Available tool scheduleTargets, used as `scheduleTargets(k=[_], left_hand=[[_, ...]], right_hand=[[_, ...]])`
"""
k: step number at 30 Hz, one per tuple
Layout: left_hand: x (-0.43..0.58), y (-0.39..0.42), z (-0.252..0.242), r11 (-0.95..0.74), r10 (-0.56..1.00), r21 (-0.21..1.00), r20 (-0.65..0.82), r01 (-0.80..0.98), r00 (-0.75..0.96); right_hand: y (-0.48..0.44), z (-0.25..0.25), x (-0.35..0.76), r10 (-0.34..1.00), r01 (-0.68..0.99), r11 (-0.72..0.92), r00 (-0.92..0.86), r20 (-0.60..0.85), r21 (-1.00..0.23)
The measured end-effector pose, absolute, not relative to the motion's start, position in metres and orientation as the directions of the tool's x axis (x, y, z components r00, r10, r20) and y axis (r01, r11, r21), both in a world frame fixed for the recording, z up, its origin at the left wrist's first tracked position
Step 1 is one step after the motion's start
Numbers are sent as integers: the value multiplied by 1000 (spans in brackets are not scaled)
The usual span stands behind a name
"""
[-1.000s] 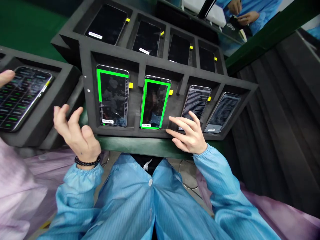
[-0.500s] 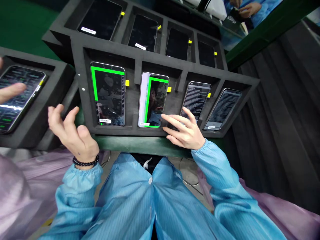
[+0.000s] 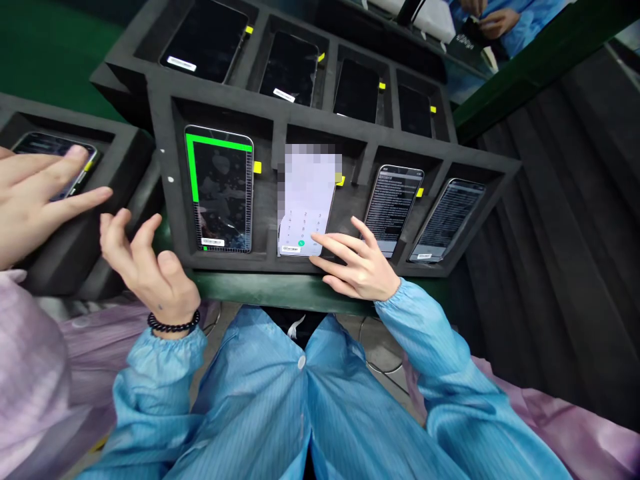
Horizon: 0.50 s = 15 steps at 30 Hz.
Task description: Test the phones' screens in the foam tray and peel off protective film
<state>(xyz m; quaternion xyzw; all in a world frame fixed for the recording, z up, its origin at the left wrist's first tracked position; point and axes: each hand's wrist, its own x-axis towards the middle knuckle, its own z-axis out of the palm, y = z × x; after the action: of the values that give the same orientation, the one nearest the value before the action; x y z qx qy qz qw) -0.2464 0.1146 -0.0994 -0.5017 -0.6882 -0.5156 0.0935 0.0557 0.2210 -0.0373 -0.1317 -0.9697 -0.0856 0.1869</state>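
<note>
My right hand [image 3: 361, 261] is open, its fingers spread over the lower right part of a phone [image 3: 306, 200] whose pale screen shows a dial pad; the top of that screen is blurred out. That phone lies in the second slot of a black foam tray [image 3: 265, 265]. To its left lies a phone with a green-bordered dark screen [image 3: 225, 190]. Two phones with lines of text, a middle one [image 3: 394, 200] and a right one [image 3: 450, 217], fill the other front slots. Off the tray's left front corner, my left hand [image 3: 153, 273] hangs open with curled fingers, holding nothing.
Behind the front tray, a second foam tray [image 3: 327, 79] holds several dark phones. At left, a co-worker's hand [image 3: 45, 193] reaches over a phone in another tray [image 3: 125, 143]. Stacked black foam [image 3: 555, 193] stands at right. Another person's hands [image 3: 500, 23] show at the top right.
The second phone's screen has switched from a green border to a pale dial pad. My right hand has shifted slightly left. The co-worker's hand has moved farther into view.
</note>
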Motion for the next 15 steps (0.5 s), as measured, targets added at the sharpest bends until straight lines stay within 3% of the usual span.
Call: scheduleTargets(k=[9,15], left_hand=[[-248,116,-101,-50,584,609,661,792,-471],[-247,116,-101,-61,584,623,656,780,-478]], right_hand=[[219,-32,21,149,182,982,-913,379,53],[222,-25,46,283,357,931,-838,467,76]])
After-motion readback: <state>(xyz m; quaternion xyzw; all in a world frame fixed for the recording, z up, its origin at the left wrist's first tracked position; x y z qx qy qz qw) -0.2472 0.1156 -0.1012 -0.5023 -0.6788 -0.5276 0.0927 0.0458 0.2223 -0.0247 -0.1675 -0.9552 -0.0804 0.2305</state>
